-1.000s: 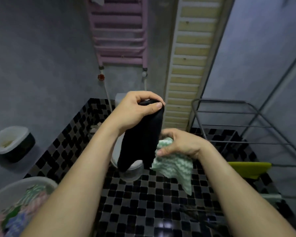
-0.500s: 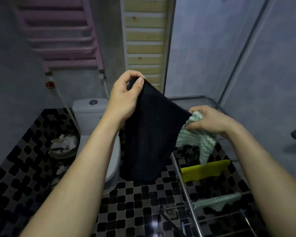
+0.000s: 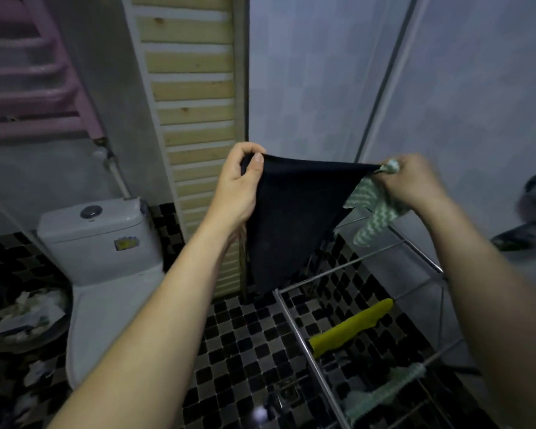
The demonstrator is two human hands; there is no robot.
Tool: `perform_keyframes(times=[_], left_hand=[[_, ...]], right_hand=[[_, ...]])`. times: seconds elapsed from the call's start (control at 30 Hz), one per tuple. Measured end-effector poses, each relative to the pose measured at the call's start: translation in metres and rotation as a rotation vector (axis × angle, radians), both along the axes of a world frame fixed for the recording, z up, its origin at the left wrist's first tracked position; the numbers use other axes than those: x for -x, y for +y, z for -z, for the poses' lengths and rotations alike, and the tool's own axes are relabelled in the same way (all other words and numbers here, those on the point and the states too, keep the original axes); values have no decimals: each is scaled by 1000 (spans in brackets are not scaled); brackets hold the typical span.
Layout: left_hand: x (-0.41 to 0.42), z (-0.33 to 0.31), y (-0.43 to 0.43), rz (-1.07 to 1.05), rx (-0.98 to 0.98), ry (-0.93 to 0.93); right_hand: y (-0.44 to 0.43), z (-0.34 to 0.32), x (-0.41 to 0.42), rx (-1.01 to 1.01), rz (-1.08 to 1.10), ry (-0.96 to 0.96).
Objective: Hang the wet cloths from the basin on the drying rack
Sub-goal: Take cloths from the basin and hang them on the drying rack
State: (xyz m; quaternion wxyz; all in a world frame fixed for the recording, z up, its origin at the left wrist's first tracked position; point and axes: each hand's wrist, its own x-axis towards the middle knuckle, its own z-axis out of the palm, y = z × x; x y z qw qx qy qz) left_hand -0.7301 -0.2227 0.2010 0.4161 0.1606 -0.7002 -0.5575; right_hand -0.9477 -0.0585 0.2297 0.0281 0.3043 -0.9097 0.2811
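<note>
A black cloth (image 3: 288, 218) is stretched between my hands above the far end of the metal drying rack (image 3: 294, 317). My left hand (image 3: 237, 187) pinches its left corner. My right hand (image 3: 412, 184) pinches its right corner and also holds a green-and-white zigzag cloth (image 3: 373, 212) that dangles below the hand. On the rack's lower rails hang a yellow cloth (image 3: 350, 328) and a pale green cloth (image 3: 381, 391). The basin is out of view.
A white toilet (image 3: 99, 261) stands at the left on the black-and-grey checked floor (image 3: 239, 351). A bin with paper (image 3: 28, 317) sits beside it. A pink towel radiator (image 3: 28, 88) and a slatted wooden panel (image 3: 195, 119) are on the back wall.
My view has swung right, away from the basin and over the rack. Both hands rose and moved apart, spreading the black cloth wide between them.
</note>
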Motion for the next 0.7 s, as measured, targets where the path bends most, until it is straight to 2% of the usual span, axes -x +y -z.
perform_keyframes(times=[0.13,0.23,0.33,0.5,0.6,0.7], left_hand=[[40,25,-19,-32,-36,-179],[63,41,-30,-89,29,-300],[76,57,-35,-109,53,-301],[63,81,-14,3,83,-323],[46,105,10,156,74,-431],[32,140,34,341,52,-604]], right_hand=[[-8,17,26,-1,141,23],[-11,33,45,7,227,-13],[-12,51,63,34,231,-41],[8,83,80,115,153,-138],[29,110,91,-17,106,-260],[50,142,95,-290,32,-334]])
